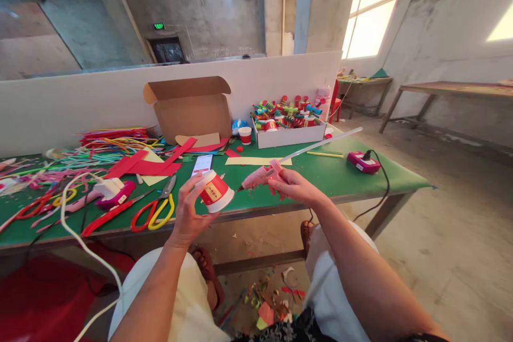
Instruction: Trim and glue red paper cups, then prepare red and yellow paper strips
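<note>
My left hand (189,208) grips a white paper cup (215,193) with a red band and a gold label, tilted over the table's front edge. In my right hand (295,186) is a pink hot glue gun (258,176); a long clear glue stick (324,144) juts out of its back. The gun's dark nozzle points left, close to the cup's rim; whether it touches I cannot tell. Just behind the cup lies a phone (203,163) with a lit screen. Scissors with red and yellow handles (162,212) rest left of my left hand.
At the back stand a white box (291,136) of colourful crafted figures, an open cardboard box (193,112) and another red-banded cup (245,135). Red paper strips (138,166) and pipe cleaners (114,141) cover the left. A pink power socket (363,162) sits right, its black cord hanging down.
</note>
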A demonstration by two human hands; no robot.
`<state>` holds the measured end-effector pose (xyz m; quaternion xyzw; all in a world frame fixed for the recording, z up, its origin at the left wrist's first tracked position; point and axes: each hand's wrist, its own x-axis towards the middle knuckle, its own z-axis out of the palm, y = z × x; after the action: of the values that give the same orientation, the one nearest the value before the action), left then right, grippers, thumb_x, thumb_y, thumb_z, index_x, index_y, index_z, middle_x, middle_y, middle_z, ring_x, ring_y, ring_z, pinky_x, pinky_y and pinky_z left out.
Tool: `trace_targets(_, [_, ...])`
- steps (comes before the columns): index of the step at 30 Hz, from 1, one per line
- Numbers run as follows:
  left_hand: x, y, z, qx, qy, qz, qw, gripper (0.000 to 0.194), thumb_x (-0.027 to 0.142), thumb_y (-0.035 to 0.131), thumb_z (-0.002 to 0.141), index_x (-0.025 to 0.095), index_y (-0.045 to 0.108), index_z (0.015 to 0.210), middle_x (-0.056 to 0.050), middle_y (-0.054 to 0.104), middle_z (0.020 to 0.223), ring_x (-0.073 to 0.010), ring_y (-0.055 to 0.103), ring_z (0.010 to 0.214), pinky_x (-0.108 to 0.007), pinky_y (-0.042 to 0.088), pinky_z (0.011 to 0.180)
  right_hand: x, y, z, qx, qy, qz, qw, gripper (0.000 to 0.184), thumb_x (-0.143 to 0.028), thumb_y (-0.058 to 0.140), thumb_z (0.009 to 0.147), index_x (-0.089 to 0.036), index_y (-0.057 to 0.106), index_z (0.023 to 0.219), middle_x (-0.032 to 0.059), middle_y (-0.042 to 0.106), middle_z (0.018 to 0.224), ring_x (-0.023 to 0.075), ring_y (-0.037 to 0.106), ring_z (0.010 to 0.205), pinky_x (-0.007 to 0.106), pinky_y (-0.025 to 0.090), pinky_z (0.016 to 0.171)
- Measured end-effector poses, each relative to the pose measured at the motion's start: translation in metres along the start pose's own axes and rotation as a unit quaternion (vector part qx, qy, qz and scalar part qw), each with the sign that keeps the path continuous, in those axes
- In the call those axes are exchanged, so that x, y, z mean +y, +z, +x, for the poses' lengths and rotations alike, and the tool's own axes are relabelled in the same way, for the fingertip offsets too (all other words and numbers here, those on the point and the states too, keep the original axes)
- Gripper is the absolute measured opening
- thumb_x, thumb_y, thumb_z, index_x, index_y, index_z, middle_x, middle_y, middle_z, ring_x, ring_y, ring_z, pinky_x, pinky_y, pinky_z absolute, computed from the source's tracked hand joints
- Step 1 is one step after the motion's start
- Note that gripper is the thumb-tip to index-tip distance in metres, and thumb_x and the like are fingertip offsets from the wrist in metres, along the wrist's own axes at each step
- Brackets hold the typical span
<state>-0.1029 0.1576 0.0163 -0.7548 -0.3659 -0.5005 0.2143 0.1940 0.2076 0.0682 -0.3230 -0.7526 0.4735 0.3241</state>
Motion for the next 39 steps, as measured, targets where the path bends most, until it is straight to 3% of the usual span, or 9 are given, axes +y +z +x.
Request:
trace_targets(10, [0.002, 0.002, 0.002, -0.004, 0.005, -0.016, 1.000, 0.077, 0.023, 0.075, 0.079, 0.030, 0.037, 0.144, -0.013, 0.050, 0.138, -0.0343, 0.052, 0.129, -0.053, 0.047, 0.104, -0.001, 0.002, 0.000, -0.017, 0.001, -0.002, 1.000, 0.053, -0.071, 0.059, 0.080, -0.018, 0.053, 0.076, -0.0004, 0.052, 0.069, 0.0117, 0.049, 0.062, 0.023, 0.044, 0.051])
trace_targets(16, [0.001, 0.003, 0.001, 0.001, 0.008, -0.031, 0.999, 0.079, 0.022, 0.077, 0.077, 0.031, 0.036, 0.144, -0.013, 0.050, 0.137, -0.0347, 0.052, 0.129, -0.054, 0.046, 0.105, -0.002, 0.001, 0.000, -0.018, -0.005, -0.006, 1.000, 0.051, -0.067, 0.059, 0.084, -0.017, 0.060, 0.088, 0.0011, 0.058, 0.071, 0.0123, 0.050, 0.063, 0.023, 0.043, 0.051])
trace_targets(27, [0.000, 0.004, -0.001, -0.008, -0.009, -0.045, 0.999, 0.073, 0.024, 0.077, 0.077, 0.031, 0.040, 0.140, -0.012, 0.051, 0.135, -0.0326, 0.056, 0.124, -0.054, 0.046, 0.104, 0.000, 0.000, -0.001, -0.004, -0.002, 0.001, 1.000, 0.045, -0.063, 0.063, 0.084, -0.018, 0.062, 0.089, 0.0021, 0.062, 0.072, 0.0140, 0.052, 0.067, 0.023, 0.043, 0.052])
trace_targets(30, [-0.001, 0.006, -0.004, -0.006, -0.031, -0.065, 0.997, 0.074, 0.024, 0.081, 0.073, 0.030, 0.044, 0.137, -0.012, 0.051, 0.134, -0.0327, 0.054, 0.126, -0.053, 0.045, 0.106, 0.001, 0.001, -0.001, 0.001, 0.000, 0.005, 1.000, 0.044, -0.062, 0.065, 0.082, -0.018, 0.061, 0.085, 0.0016, 0.061, 0.071, 0.0139, 0.053, 0.066, 0.023, 0.043, 0.052])
trace_targets(32, [0.000, 0.010, -0.007, 0.023, -0.082, -0.099, 0.991, 0.077, 0.025, 0.084, 0.068, 0.029, 0.045, 0.135, -0.011, 0.051, 0.134, -0.0327, 0.051, 0.128, -0.052, 0.045, 0.107, 0.002, 0.002, 0.001, 0.013, 0.000, 0.007, 1.000, 0.045, -0.063, 0.065, 0.081, -0.018, 0.059, 0.082, 0.0010, 0.060, 0.070, 0.0136, 0.053, 0.065, 0.023, 0.044, 0.051])
trace_targets(34, [0.002, 0.015, -0.009, 0.083, -0.174, -0.172, 0.966, 0.082, 0.025, 0.087, 0.063, 0.029, 0.046, 0.134, -0.010, 0.051, 0.133, -0.0307, 0.051, 0.127, -0.047, 0.047, 0.105, 0.003, 0.003, 0.003, 0.031, -0.001, 0.013, 0.999, 0.047, -0.065, 0.065, 0.080, -0.019, 0.057, 0.076, -0.0003, 0.057, 0.067, 0.0122, 0.051, 0.061, 0.023, 0.044, 0.050])
trace_targets(35, [0.003, 0.018, -0.010, 0.112, -0.232, -0.222, 0.940, 0.084, 0.026, 0.087, 0.061, 0.030, 0.046, 0.134, -0.008, 0.052, 0.131, -0.0286, 0.053, 0.124, -0.043, 0.049, 0.101, 0.004, 0.005, 0.004, 0.039, -0.003, 0.020, 0.999, 0.048, -0.066, 0.065, 0.080, -0.019, 0.055, 0.074, -0.0008, 0.056, 0.066, 0.0111, 0.050, 0.058, 0.023, 0.043, 0.049])
trace_targets(39, [0.008, 0.024, -0.003, 0.167, -0.422, -0.436, 0.777, 0.078, 0.030, 0.087, 0.061, 0.036, 0.052, 0.131, 0.000, 0.062, 0.110, -0.0188, 0.063, 0.100, -0.032, 0.054, 0.088, 0.006, 0.015, 0.010, 0.066, -0.025, 0.094, 0.993, 0.052, -0.070, 0.063, 0.079, -0.019, 0.054, 0.073, -0.0029, 0.053, 0.063, 0.0072, 0.041, 0.048, 0.024, 0.043, 0.047])
